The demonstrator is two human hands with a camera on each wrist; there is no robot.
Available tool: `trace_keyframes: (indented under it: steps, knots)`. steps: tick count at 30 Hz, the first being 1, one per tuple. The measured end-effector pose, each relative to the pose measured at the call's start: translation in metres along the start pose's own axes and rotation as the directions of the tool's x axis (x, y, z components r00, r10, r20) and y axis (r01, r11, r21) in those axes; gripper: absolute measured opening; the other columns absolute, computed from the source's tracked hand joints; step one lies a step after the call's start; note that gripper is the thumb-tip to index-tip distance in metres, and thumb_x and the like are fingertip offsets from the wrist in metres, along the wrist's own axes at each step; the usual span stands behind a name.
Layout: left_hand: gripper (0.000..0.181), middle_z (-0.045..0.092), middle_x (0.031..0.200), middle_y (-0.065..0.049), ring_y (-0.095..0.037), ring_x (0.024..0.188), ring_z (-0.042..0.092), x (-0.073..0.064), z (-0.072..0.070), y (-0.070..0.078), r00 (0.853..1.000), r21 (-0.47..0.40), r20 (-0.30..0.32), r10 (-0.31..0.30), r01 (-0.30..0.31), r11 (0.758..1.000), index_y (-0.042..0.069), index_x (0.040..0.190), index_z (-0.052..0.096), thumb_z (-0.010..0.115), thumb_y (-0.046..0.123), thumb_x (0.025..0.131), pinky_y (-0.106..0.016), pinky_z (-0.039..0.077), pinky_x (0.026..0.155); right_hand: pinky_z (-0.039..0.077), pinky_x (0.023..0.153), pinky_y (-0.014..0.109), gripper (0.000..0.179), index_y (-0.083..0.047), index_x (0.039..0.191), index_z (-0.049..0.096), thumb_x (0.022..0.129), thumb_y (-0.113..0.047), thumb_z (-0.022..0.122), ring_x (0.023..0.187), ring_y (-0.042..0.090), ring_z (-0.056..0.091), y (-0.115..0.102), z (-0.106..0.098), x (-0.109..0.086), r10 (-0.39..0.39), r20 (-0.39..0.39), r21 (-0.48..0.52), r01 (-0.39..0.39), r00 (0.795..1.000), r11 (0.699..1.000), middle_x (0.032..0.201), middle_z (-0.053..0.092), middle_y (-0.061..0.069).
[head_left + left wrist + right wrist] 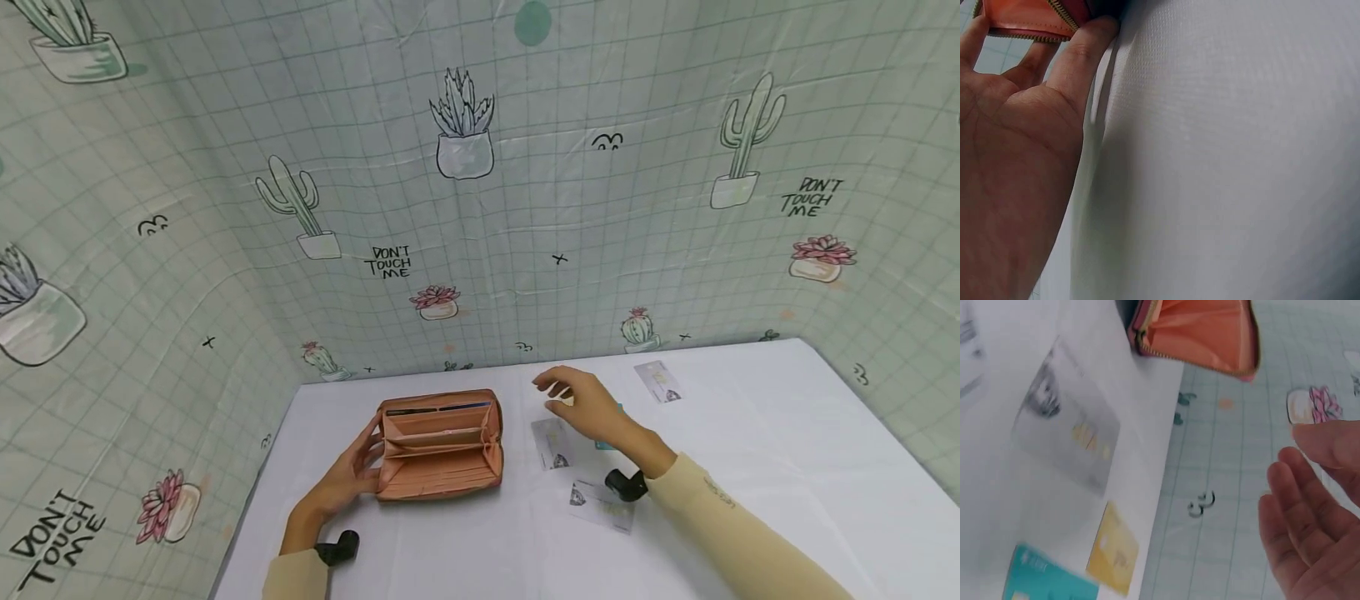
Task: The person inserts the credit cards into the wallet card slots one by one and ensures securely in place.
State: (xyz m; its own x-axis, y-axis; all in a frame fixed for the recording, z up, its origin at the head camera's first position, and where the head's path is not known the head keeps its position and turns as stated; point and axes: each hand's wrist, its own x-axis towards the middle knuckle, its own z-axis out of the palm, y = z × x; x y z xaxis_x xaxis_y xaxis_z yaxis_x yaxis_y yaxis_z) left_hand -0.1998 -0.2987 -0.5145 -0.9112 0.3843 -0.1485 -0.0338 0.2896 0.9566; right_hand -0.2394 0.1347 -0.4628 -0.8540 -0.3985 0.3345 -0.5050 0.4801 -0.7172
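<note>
An orange zip-around wallet (441,492) lies unzipped on the table, its inner compartments spread toward me. My left hand (347,477) holds it by the left side, thumb at the near corner and fingers farther up the edge; the brass zip shows in the left wrist view. To the wallet's right, my right hand (588,407) hovers with loosely bent fingers and nothing between them. Below that hand are a grey card (551,444), a teal card (1047,575) and a yellow card (1113,550), the latter two mostly hidden by it in the head view.
Another grey card (602,506) lies nearer me, below the right wrist, and one more grey card (658,382) sits toward the back right. Dark and blue edges show in the wallet's rear slot. A cactus-print cloth (510,208) hangs behind the white table (750,467).
</note>
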Motion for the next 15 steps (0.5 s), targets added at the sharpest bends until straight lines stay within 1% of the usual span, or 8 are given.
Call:
trace_keyframes:
  steps: [4,8,11,15]
  knots:
    - [0.114,0.017,0.169,-0.034,-0.055,0.156,0.016,-0.001,0.000,0.001,1.000,0.003,0.001,0.008,-0.008,1.000,0.013,0.172,0.002,0.075,-0.005,0.086,-0.025,0.048,0.107,0.059,0.087,0.044,0.031,0.003,0.124,0.070,0.093,0.009,0.072,0.099,0.029,0.070,0.010,-0.020,-0.021,0.065,-0.013,-0.021,-0.065,0.998,0.998,0.115,0.073,0.017]
    - [0.114,0.015,0.169,-0.034,-0.055,0.157,0.015,-0.002,-0.001,0.001,1.000,-0.011,0.001,0.014,-0.014,1.000,0.013,0.172,0.001,0.076,-0.005,0.087,-0.023,0.047,0.106,0.058,0.085,0.039,0.031,0.004,0.123,0.069,0.093,0.008,0.073,0.096,0.026,0.070,0.020,-0.037,-0.040,0.122,-0.021,-0.037,-0.123,0.992,0.992,0.114,0.073,0.018]
    - [0.114,0.016,0.169,-0.033,-0.054,0.157,0.014,-0.002,-0.001,0.000,1.000,-0.019,0.000,0.012,-0.012,1.000,0.014,0.172,0.002,0.076,-0.006,0.087,-0.023,0.047,0.106,0.059,0.084,0.038,0.031,0.004,0.123,0.069,0.093,0.006,0.074,0.095,0.024,0.069,0.024,-0.047,-0.054,0.176,-0.017,-0.041,-0.177,0.984,0.983,0.112,0.073,0.018]
    - [0.114,0.017,0.169,-0.033,-0.054,0.157,0.015,-0.001,-0.001,-0.002,1.000,-0.022,0.007,0.018,-0.018,1.000,0.014,0.172,0.002,0.077,-0.005,0.087,-0.022,0.047,0.105,0.060,0.082,0.040,0.036,0.007,0.125,0.068,0.090,0.004,0.078,0.095,0.026,0.069,0.031,-0.059,-0.076,0.249,0.008,-0.060,-0.248,0.968,0.967,0.110,0.072,0.018]
